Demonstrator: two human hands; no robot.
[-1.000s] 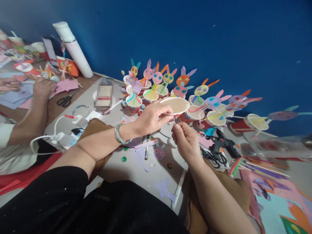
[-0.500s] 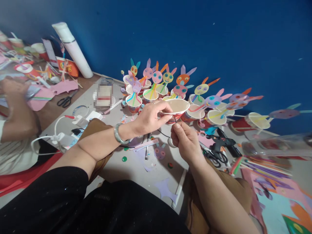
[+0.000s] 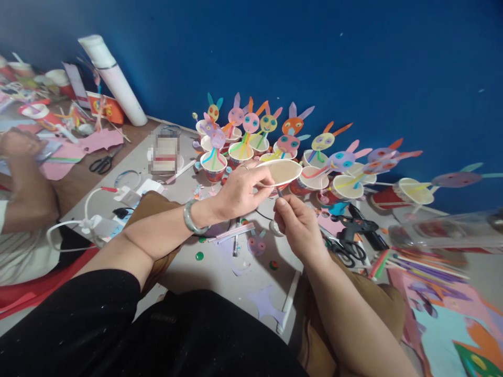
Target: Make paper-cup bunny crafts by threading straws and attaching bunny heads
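My left hand (image 3: 239, 192) grips a paper cup (image 3: 283, 172) by its left rim, thumb outside and fingers inside. The cup's pale mouth looks like a narrow oval facing up. Just below the cup, my right hand (image 3: 297, 224) is closed on a thin dark stick-like tool (image 3: 280, 193), its upper end at the cup's underside. Whether that tip goes into the cup wall I cannot tell. Behind the cup stand several paper cups (image 3: 240, 152) with paper rabbit heads (image 3: 250, 123) on coloured strips. A loose purple rabbit head (image 3: 257, 245) lies on the table below my hands.
To the right lie a black glue gun (image 3: 359, 226), scissors (image 3: 346, 250), a clear plastic container (image 3: 444, 234) and coloured strips (image 3: 428, 272). A power strip with white plugs (image 3: 102, 226) is at the left. Beyond it, another person's arm (image 3: 29, 183) rests near paper scraps.
The cup has tipped slightly, and its mouth looks narrower. My right hand stays just beneath it with the dark tool. The whole view has shifted a little.
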